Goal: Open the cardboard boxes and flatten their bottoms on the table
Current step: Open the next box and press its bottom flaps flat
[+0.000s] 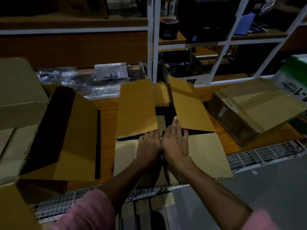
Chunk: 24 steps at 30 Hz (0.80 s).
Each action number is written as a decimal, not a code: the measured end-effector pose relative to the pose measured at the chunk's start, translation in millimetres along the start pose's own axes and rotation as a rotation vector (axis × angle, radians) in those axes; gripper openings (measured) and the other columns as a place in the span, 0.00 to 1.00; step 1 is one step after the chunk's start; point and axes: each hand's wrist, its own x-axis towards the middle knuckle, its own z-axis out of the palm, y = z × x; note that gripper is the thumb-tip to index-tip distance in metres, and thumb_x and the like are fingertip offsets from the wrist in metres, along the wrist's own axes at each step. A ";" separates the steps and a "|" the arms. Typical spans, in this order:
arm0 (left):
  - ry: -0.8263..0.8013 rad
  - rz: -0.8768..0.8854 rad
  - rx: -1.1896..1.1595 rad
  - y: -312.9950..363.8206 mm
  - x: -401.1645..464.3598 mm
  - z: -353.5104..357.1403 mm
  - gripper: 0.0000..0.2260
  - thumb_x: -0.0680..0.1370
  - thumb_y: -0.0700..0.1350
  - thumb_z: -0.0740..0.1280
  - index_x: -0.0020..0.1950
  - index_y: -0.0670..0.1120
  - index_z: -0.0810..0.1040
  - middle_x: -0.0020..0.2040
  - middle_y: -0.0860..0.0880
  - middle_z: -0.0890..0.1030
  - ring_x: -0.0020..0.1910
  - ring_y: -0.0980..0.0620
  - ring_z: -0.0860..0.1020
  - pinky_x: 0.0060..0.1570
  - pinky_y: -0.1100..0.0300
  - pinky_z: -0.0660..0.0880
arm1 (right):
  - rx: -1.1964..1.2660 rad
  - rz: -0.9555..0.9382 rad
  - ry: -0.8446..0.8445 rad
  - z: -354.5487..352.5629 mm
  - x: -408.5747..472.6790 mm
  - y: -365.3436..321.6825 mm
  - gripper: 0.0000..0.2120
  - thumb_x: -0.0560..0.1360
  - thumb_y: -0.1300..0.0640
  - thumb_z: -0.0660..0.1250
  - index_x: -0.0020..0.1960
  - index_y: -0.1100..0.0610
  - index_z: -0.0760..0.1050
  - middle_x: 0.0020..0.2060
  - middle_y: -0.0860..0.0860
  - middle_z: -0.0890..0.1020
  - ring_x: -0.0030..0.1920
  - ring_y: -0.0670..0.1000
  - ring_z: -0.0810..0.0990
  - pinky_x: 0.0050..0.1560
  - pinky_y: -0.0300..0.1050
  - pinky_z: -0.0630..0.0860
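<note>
Starting at your left, an open box [66, 135] lies on its side on the wooden table [108, 112]. In the middle stands the cardboard box [166, 130] with its flaps spread. Your left hand [149, 145] reaches under the left flap [136, 108], fingers hidden, so I cannot tell its grip. Your right hand [176, 140] rests with straight fingers at the right flap [189, 108]. A taped box [252, 108] sits further right.

A brown cardboard box [166, 130] lies in the middle of the table [108, 113], its flaps spread with a dark gap between them. A second box [66, 133] lies open just to its left, tilted, showing a dark inside.
</note>
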 end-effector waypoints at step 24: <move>-0.095 -0.267 0.130 -16.1 -1.3 -0.2 0.27 0.82 0.62 0.56 0.67 0.41 0.72 0.58 0.40 0.80 0.56 0.40 0.79 0.54 0.48 0.73 | 0.542 -0.264 -0.105 18.5 -7.6 23.8 0.20 0.82 0.62 0.57 0.73 0.59 0.69 0.67 0.57 0.76 0.67 0.56 0.72 0.66 0.51 0.71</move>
